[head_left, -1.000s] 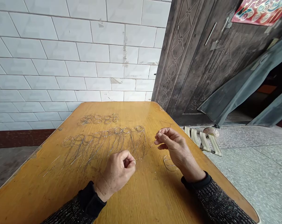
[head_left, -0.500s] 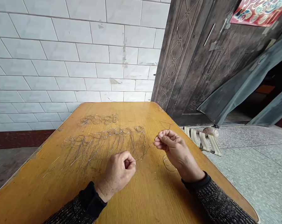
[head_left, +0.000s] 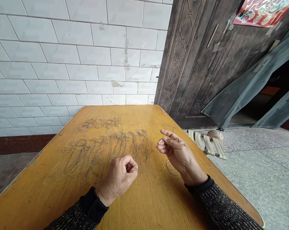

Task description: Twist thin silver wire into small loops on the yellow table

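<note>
A thin wire [head_left: 148, 156] runs between my two hands, low over the table. My left hand [head_left: 121, 175] is closed in a fist around one end of it. With thumb and fingers my right hand [head_left: 174, 150] pinches the other end, its index finger lifted away and pointing left. Just beneath my right wrist lies a wire ring [head_left: 172, 168], partly covered. Beyond my left hand stretches a row of coiled wires [head_left: 120, 135], their loose tails trailing toward me. Farther back sits a shorter row of wire coils [head_left: 98, 123].
The wooden table [head_left: 139, 204] meets a white tiled wall [head_left: 87, 54] at its far end. To the right are a dark carved door [head_left: 192, 64], a grey curtain [head_left: 249, 89] and a low stool with striped straps [head_left: 208, 143] on the floor. A bent wire [head_left: 169, 127] lies near the table's right edge.
My right index finger has lifted off the pinch and straightened. Both hands otherwise keep nearly the same place, with the wire still between them.
</note>
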`<action>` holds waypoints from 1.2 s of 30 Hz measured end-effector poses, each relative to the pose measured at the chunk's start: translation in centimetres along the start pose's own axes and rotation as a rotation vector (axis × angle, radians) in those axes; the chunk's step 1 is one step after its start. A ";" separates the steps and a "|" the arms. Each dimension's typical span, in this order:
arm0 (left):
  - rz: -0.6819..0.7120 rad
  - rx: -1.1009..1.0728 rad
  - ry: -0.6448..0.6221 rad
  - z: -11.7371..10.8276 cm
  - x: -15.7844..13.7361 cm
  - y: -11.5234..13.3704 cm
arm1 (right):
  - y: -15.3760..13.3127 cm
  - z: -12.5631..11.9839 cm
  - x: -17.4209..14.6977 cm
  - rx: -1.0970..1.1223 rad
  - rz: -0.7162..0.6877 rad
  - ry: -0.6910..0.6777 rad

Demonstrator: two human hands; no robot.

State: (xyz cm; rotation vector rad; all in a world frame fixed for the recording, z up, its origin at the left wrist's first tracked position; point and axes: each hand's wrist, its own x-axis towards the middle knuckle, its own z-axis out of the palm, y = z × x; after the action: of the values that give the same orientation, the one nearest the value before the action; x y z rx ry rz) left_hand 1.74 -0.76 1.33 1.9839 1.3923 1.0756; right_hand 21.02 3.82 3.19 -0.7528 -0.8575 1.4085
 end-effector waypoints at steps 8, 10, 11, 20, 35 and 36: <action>-0.051 -0.047 -0.015 -0.5 0.0 0.5 | 0.1 0.1 0.2 -0.011 0.013 0.011; -0.062 -0.055 -0.019 -0.6 0.0 0.5 | 0.2 0.0 0.2 -0.004 0.008 0.000; -0.067 -0.058 -0.024 -0.6 0.1 0.5 | 0.2 0.0 0.2 -0.002 0.010 -0.003; -0.050 -0.052 0.001 -0.4 0.0 0.6 | 0.3 0.1 -0.1 -0.075 -0.027 -0.003; -0.009 0.004 -0.015 -0.2 -0.1 0.5 | 1.4 1.5 -1.2 -0.432 0.007 -0.298; -0.006 0.012 -0.021 -0.1 -0.1 0.4 | 1.5 1.5 -1.2 -0.418 0.006 -0.286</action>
State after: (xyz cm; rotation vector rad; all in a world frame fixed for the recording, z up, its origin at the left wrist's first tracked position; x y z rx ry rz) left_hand 1.85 -1.02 1.71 1.9921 1.3960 1.0438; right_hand 18.98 2.57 2.64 -0.8763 -1.4018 1.3774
